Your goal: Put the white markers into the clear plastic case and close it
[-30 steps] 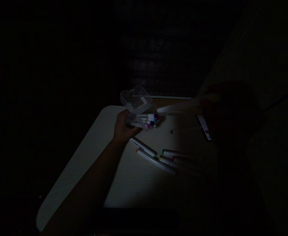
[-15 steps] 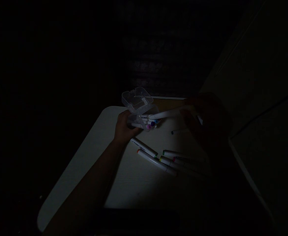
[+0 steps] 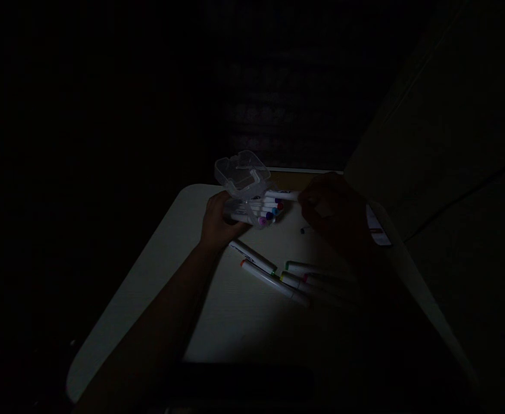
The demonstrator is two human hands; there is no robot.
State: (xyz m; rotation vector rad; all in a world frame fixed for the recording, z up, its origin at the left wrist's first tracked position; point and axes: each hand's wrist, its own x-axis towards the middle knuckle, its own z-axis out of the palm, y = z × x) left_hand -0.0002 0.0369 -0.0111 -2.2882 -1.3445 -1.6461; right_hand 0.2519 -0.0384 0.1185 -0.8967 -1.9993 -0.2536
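My left hand [image 3: 218, 225] is wrapped round a clear plastic case [image 3: 242, 172] lying on its side with its lid swung up. Several white markers [image 3: 252, 218] with purple, blue and red ends lie inside, those ends facing right. Between the fingers of my right hand [image 3: 332, 207] is another white marker [image 3: 283, 195], its left end at the case's opening. Deep shadow covers much of this hand. Nearer to me on the table lie loose markers: a green-ended marker [image 3: 252, 256], an orange-ended marker [image 3: 273, 282] and several others partly in shadow.
The pale table [image 3: 157, 270] has rounded corners and is dimly lit. Beyond my right hand lies a flat printed item [image 3: 378, 225] at the table's right side. A dark-ended marker [image 3: 304, 230] pokes out under that hand. A wall [image 3: 459, 144] rises on the right.
My right hand has moved left, bringing its marker from a slant above the case to nearly level at the opening. The printed item at right has come into sight. My left hand stays put.
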